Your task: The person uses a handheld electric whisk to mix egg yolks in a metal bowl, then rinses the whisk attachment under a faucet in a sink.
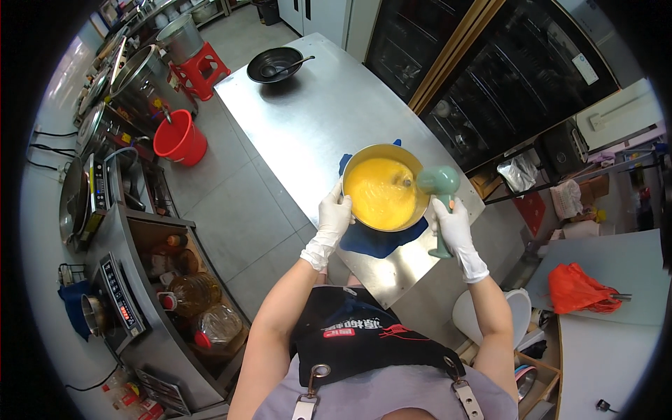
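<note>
A round metal bowl (397, 149) with yellow liquid (375, 191) in it stands on a dark blue cloth (379, 241) near the front of the steel table. White-gloved, my left hand (336, 210) grips the bowl's left rim. In my right hand (452, 223), also gloved, is the handle of a green hand mixer (440, 181). Its motor head hangs over the right rim, and its beater dips into the liquid, which ripples around it. The beater's submerged end is hidden.
On the far end of the steel table (336, 100) rests a black bowl (268, 73) with a ladle (294, 64). To the left are a red bucket (181, 139), a red stool (202, 71) and large steel pots. Glass-doored cabinets (504, 89) border the right. A white bin (517, 310) stands near my right arm.
</note>
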The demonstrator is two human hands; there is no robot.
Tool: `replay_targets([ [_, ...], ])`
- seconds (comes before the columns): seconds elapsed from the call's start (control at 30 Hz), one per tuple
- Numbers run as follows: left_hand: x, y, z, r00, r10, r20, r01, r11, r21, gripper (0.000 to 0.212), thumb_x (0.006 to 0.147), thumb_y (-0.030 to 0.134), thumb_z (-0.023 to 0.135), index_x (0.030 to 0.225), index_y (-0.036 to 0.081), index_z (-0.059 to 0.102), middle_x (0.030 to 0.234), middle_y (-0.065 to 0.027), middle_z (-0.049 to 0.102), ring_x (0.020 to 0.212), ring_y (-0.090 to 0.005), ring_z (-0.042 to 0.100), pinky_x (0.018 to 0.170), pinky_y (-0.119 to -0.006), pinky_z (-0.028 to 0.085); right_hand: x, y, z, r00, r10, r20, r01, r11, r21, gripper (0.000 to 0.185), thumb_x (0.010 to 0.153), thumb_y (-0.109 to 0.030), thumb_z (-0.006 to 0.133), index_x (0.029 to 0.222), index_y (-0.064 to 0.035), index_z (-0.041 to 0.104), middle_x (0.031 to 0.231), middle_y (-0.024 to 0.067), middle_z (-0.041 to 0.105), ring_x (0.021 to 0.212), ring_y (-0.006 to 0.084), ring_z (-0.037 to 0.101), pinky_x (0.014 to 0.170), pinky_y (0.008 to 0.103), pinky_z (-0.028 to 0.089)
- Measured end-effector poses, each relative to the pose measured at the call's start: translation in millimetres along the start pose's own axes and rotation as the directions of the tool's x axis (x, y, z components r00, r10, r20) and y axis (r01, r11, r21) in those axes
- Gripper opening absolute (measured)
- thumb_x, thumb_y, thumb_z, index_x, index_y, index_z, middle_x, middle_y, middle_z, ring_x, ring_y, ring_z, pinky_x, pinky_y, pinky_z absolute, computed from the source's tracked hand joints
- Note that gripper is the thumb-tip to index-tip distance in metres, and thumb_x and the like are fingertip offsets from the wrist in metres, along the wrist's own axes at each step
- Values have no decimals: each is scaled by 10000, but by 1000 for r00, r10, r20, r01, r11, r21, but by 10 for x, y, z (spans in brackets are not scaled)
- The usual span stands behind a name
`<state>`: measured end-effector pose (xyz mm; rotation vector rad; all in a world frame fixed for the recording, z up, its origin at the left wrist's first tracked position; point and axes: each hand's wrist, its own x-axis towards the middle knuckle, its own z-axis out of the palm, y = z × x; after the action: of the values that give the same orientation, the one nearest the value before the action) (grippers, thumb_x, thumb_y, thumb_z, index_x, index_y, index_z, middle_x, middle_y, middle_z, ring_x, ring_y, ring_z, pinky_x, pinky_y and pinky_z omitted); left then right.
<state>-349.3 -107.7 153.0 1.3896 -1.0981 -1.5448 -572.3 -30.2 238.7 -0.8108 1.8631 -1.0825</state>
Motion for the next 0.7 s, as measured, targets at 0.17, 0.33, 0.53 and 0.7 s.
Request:
replay_targets([
  [0.17, 13, -29, -20, 1000, -2, -8, 2, 1000, -8, 467, 902, 22, 473, 1363, 92, 456, 598, -7, 513, 425, -71, 482, 423, -231, 439, -365, -46, -103, 988, 118, 104, -111, 991, -70, 231, 885, -212, 604, 932, -22, 481, 640, 18, 518, 439, 84, 481, 407, 238, 420],
  [0.33, 8, -4, -34, 999, 17, 33, -18, 1000, 11, 469, 909, 46, 479, 1365, -23, 393, 654, -24, 527, 449, -70, 509, 416, -205, 455, -407, 39, 158, 950, 144, 276, -150, 989, -1, 207, 899, -201, 577, 945, -29, 471, 660, 18, 521, 455, 89, 488, 417, 241, 433],
  [0.53, 16, -14, -10, 1000, 6, 22, -6, 1000, -16, 463, 905, 34, 478, 1364, 36, 424, 623, -11, 512, 437, -72, 497, 420, -219, 451, 67, 60, 557, 981, -84, 172, 64, 991, 118, 273, 889, -221, 605, 980, -7, 461, 678, 28, 529, 456, 88, 498, 409, 231, 423],
  [0.7, 13, -8, -5, 1000, -2, -12, 3, 1000, 30, 467, 900, 22, 474, 1361, 89, 458, 594, 2, 503, 432, -72, 487, 433, -232, 451, 210, 10, 312, 997, -80, 22, 78, 993, 88, 283, 880, -240, 621, 946, -12, 465, 678, 27, 528, 446, 81, 491, 389, 225, 405],
])
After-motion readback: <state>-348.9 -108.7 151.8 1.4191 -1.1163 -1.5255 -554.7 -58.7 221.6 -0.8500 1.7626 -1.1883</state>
